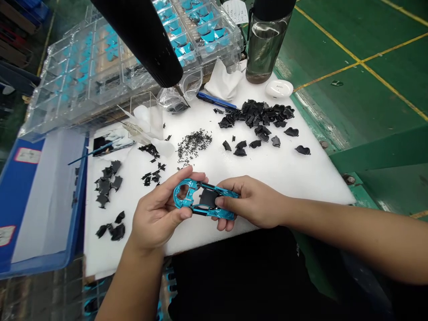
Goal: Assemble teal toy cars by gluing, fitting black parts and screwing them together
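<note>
1. The turquoise toy car body shell (pixel 191 197) is held between both hands, above the near part of the white foam sheet (pixel 267 171), its length running roughly left to right.
2. The left hand (pixel 155 216) is curled around the shell's left end: the thumb lies along the near edge, the fingers along the far edge, and the rounded turquoise opening sits between them.
3. The right hand (pixel 256 200) grips the shell's right end, its thumb pressed on top at the edge of a black panel (pixel 207 198), its fingers wrapped underneath with their tips showing past the near side.
4. Beyond the left fingertips, just apart from them, lies a scatter of tiny black screws (pixel 195 142).
5. A heap of black moulded plastic parts (pixel 256 115) lies farther off, beyond the right hand, with several loose pieces nearer.
6. A black electric screwdriver (pixel 150 49) hangs beyond the left hand, bit pointing down, well apart from the shell.
</note>
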The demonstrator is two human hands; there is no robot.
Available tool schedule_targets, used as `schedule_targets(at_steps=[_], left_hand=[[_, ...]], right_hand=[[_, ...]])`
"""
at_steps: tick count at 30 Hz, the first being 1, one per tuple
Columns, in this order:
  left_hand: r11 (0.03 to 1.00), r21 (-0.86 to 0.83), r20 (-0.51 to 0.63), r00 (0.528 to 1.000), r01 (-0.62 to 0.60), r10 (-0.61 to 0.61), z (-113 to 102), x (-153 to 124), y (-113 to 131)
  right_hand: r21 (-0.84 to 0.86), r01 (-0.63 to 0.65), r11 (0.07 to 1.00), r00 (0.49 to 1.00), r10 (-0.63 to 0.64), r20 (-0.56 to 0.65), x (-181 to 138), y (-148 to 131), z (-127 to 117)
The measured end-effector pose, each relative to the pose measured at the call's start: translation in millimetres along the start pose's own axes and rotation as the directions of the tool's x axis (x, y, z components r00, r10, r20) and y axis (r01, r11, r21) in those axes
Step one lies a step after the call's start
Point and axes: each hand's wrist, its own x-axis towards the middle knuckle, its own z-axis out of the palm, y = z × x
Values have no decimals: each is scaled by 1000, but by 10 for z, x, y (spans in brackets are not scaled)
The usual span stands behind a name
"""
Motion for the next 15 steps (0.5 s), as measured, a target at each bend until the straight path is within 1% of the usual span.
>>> schedule_targets(at_steps=[5,9,11,13,15], left_hand=[[1000,1,-18,999,26,-26,6,-13,5],[1000,3,-53,999,-4,5,18,-11,-17],[1000,-4,-69,997,-28,28,22,-11,-23],[999,-3,-75,996,-45,45,25,-11,-22],[999,17,-67,996,-50,51,30,-14,-16]], right_hand=[[36,-6,999,1000,6,1,-3,2,-1],[102,-44,994,999,46,-20,20,-10,17],[134,-70,988,995,78,-62,32,-12,25],[123,-72,990,990,86,-109,37,-7,30],[47,-61,997,990,67,-126,34,1,34]])
